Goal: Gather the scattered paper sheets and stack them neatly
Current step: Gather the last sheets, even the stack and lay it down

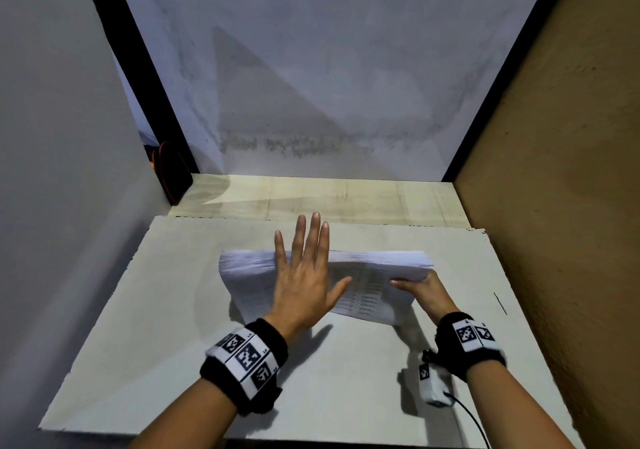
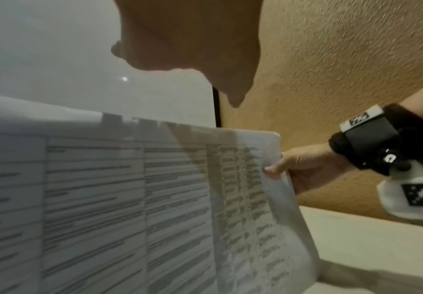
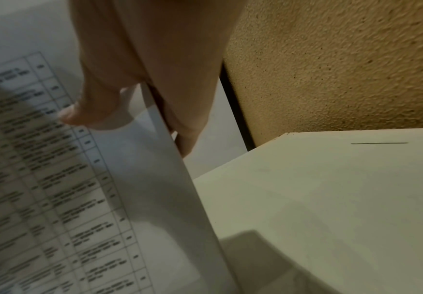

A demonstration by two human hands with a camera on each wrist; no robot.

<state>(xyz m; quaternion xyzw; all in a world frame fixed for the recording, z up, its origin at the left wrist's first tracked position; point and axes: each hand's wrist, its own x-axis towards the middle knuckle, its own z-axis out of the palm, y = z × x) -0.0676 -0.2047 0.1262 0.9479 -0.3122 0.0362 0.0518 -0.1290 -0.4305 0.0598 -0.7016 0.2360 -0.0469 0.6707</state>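
Paper stack (image 1: 374,286) gathered mid-board, both hands on it.

Stack lifted at its right edge off the white board (image 1: 173,327). Right hand (image 1: 424,293) pinches that edge, thumb on top. Left hand (image 1: 304,275) lies over the stack's left half, fingers straight and spread.

A pale board (image 1: 145,362) covers most of a light wooden tabletop (image 1: 346,196), bearing a short dark line (image 1: 500,303) near its right edge. A rough tan wall (image 1: 561,137) stands to the right, a grey-white wall (image 1: 311,68) behind, and a black object with an orange rim (image 1: 171,171) sits in the far left corner.
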